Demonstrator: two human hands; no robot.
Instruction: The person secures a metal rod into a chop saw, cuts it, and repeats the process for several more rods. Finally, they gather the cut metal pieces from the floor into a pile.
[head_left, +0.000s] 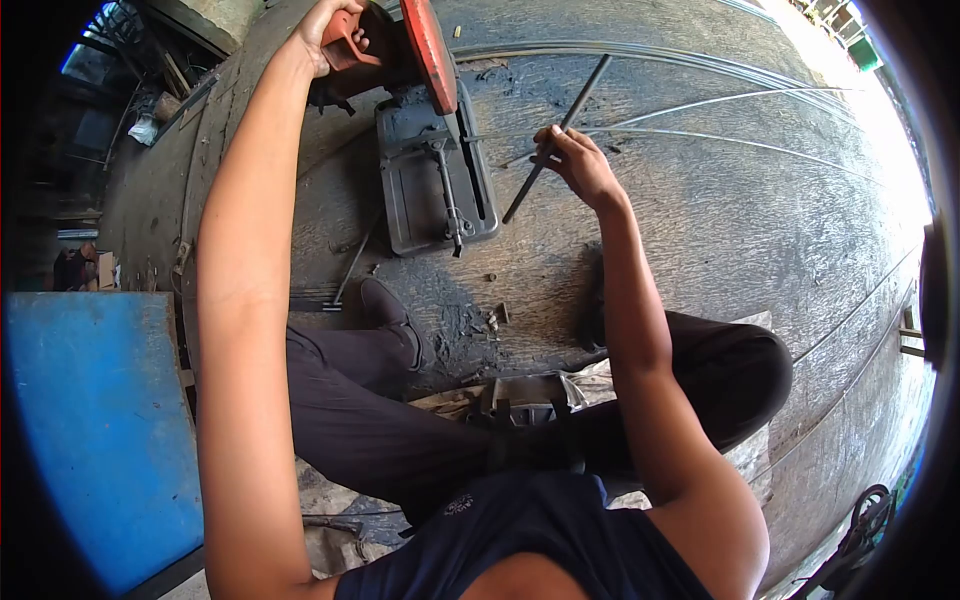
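My left hand (pixel 330 32) grips the red handle (pixel 345 50) of a chop saw, whose red blade guard (pixel 428 50) is raised above the dark metal base (pixel 430 175). My right hand (pixel 577 165) holds a dark steel rod (pixel 585 92) that runs diagonally, its lower end close to the right edge of the saw base. The rod lies beside the base, not in the vise (pixel 447 185). I sit on the floor with my legs in dark trousers (pixel 400 420) spread either side of the saw.
Long thin steel rods (pixel 720 100) lie across the concrete floor beyond my right hand. Small cut pieces (pixel 495 318) are scattered in front of the saw. A blue panel (pixel 95 430) stands at the left. Clutter sits at the far left.
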